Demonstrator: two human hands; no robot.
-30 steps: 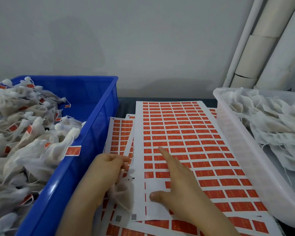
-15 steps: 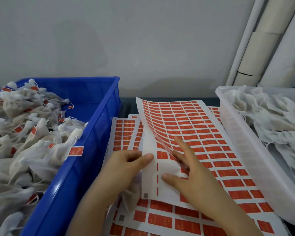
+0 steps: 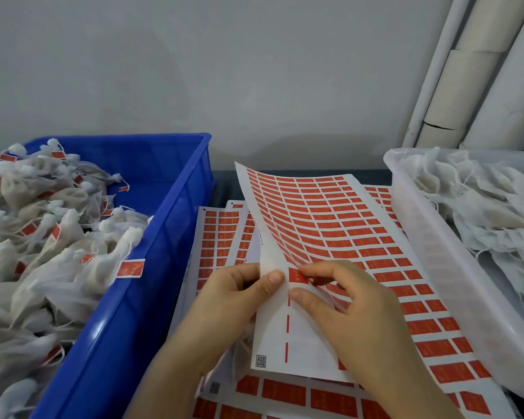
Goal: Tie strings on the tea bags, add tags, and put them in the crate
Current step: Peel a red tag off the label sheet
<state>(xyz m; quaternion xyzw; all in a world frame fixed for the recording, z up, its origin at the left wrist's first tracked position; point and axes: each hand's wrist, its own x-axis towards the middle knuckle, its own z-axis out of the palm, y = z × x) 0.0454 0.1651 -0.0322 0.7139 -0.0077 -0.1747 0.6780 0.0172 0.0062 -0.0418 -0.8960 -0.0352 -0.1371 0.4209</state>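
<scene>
On my head feed the tag sheet point(image 3: 330, 225), flat a second ago, is now curled up. The left hand point(image 3: 233, 300) pinches its edge and the right hand point(image 3: 354, 316) fingers point(image 3: 321, 272) nip one red tag point(image 3: 295, 275), so peeling's begun. The tea bag point(image 3: 240, 355) looks tucked under the left palm, I think, beside the blue crate point(image 3: 176, 207).

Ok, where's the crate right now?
Head view, left side: the crate sits beside the tag sheets, just left of the left hand, heaped with tagged tea bags.

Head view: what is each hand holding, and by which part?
Left hand pinches the top tag sheet at its lifted left edge. Right hand pinches one red tag near that edge.
</scene>
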